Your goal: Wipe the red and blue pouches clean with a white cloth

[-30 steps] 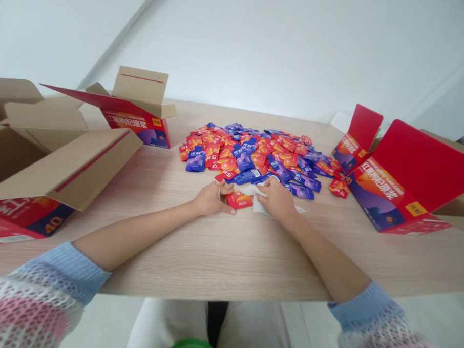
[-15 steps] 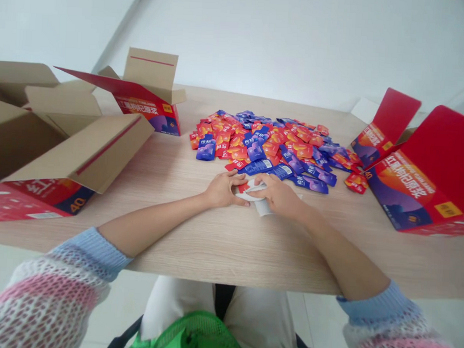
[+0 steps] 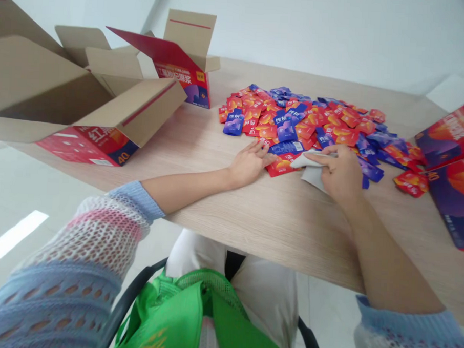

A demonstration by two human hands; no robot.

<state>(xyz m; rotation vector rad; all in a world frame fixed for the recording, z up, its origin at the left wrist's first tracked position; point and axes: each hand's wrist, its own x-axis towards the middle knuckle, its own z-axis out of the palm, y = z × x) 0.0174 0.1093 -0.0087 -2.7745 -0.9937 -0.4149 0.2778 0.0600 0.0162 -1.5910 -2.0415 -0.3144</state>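
With fingers (image 3: 322,159) of the right hand (image 3: 342,173) pinched, left hand (image 3: 247,167) loosely spread! On the table (image 3: 230,210), at the near edge of the packet pile (image 3: 311,119): now baring more of the red packet (image 3: 280,167), touching its left end, gripping white cloth (image 3: 314,176) over its right.

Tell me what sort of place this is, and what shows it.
Likely an indoor tabletop workstation for packaged goods: a wood-grain table, a heaped pile of red and blue sachets, and open printed cartons to the pile's left.
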